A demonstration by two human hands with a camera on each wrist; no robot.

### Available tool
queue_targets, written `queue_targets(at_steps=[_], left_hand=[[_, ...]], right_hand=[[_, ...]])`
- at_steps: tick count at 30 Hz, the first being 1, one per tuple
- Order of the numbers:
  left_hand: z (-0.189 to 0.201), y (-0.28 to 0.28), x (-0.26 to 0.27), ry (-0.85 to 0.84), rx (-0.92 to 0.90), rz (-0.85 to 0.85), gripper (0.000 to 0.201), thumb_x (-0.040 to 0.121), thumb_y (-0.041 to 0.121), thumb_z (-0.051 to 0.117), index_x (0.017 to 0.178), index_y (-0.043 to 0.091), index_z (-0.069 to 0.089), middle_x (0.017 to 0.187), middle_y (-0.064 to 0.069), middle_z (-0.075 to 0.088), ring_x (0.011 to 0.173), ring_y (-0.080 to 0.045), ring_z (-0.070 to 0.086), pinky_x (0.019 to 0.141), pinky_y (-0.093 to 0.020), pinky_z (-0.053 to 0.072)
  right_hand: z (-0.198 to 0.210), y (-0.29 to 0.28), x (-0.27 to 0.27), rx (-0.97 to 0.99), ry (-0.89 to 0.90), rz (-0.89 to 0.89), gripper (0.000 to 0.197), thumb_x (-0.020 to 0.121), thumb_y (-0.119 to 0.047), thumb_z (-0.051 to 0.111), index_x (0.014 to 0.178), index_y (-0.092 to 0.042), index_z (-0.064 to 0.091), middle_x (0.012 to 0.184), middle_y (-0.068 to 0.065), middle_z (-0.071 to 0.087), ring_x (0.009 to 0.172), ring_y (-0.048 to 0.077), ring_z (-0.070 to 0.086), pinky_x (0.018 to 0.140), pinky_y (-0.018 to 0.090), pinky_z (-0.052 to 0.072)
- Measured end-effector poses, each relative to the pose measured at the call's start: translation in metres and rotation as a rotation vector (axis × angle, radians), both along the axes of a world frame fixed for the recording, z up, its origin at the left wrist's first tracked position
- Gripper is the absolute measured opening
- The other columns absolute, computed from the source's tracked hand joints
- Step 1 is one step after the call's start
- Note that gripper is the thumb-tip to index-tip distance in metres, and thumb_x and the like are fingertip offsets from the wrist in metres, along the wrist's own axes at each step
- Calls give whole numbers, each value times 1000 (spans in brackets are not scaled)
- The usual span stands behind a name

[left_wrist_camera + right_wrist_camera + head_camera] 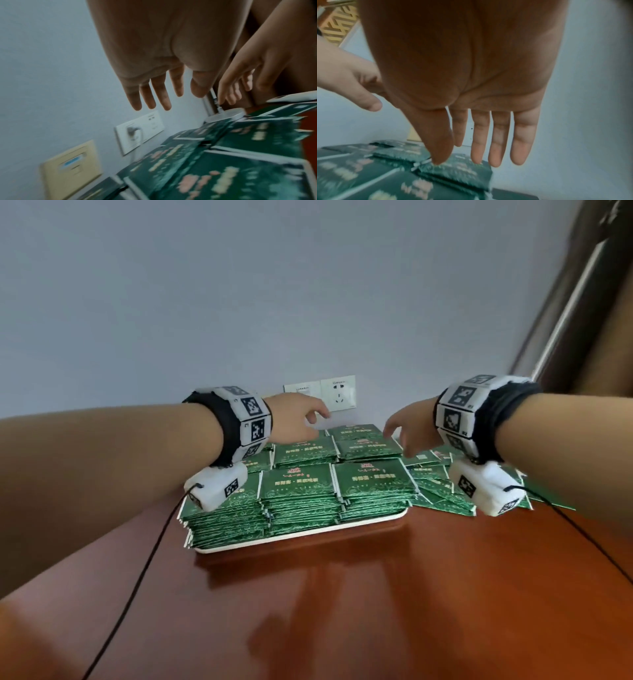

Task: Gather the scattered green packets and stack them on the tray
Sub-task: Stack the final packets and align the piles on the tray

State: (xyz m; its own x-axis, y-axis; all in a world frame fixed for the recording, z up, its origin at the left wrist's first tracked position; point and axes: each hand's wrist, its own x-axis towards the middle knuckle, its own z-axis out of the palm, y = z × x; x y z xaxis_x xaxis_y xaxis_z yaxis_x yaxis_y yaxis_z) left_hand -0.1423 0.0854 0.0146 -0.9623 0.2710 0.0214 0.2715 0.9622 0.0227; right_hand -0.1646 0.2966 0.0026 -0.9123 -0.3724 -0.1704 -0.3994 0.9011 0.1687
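Both hands (298,419) (407,433) hovered empty, fingers spread, above the packets (301,487) stacked on the tray (376,520); these looked light, slippery, best pinched at edges.

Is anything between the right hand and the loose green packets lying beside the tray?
Nothing visible. The right hand, fingers open and empty, hovers above the loose packets right of the tray, with only air beneath it.

A white tray (301,537) is carried by the reddish-brown desk (342,611) toward twelve o'clock. Loose green packets (442,494) are spread directly on the desk at the tray's three o'clock.
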Motion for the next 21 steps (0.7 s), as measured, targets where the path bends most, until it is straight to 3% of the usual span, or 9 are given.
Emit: queue_targets(at_steps=[5, 9, 11, 13, 16, 19, 21], left_hand=[[-32, 88, 43, -30, 13, -224, 29, 92, 18, 52, 119, 20, 64, 112, 6, 64, 103, -12, 60, 91, -24, 46], [-77, 157, 53, -163, -85, -316, 28, 95, 21, 48, 118, 16, 62, 112, -2, 63, 100, -20, 59, 86, -25, 45], [-101, 187, 51, -236, -176, -304, 17, 97, 28, 46, 105, 15, 55, 101, -9, 54, 89, -22, 49, 80, -31, 42], [-121, 209, 45, -273, -249, -263, 33, 97, 32, 46, 117, 6, 52, 112, -13, 55, 88, -23, 46, 79, -37, 45], [-139, 231, 36, -274, -258, -166, 50, 95, 33, 49, 137, 7, 39, 132, -14, 42, 100, -29, 55, 81, -39, 50], [-150, 243, 18, -244, -264, -80, 70, 92, 35, 53, 149, 9, 22, 152, -16, 19, 131, -36, 39, 102, -46, 42], [-152, 249, 6, -254, -272, -62, 73, 93, 38, 49, 151, 10, 16, 155, -15, 15, 135, -37, 35, 105, -46, 40]], right_hand=[[-36, 68, 27, 166, -28, -80, 52, 92, -19, 57, 142, -17, 42, 137, 2, 52, 122, 18, 52, 94, 23, 41], [-59, 126, 39, 154, -74, -202, 40, 91, -20, 61, 130, -12, 57, 125, 8, 60, 115, 23, 58, 85, 24, 45], [-68, 145, 43, 150, -97, -248, 39, 92, -20, 59, 130, -11, 55, 126, 11, 59, 116, 26, 57, 83, 25, 44], [-81, 155, 44, 145, -94, -269, 47, 88, -28, 61, 132, -11, 53, 126, 10, 59, 115, 27, 58, 89, 27, 46], [-99, 166, 41, 152, -54, -285, 61, 76, -43, 66, 129, -15, 53, 120, 8, 62, 107, 27, 62, 92, 35, 50], [-107, 172, 33, 75, -66, -321, 62, 76, -41, 68, 127, -10, 51, 123, 12, 59, 108, 30, 60, 92, 37, 49], [-112, 174, 26, 10, -44, -350, 69, 73, -43, 68, 130, -8, 50, 128, 14, 57, 112, 31, 59, 95, 41, 49]])
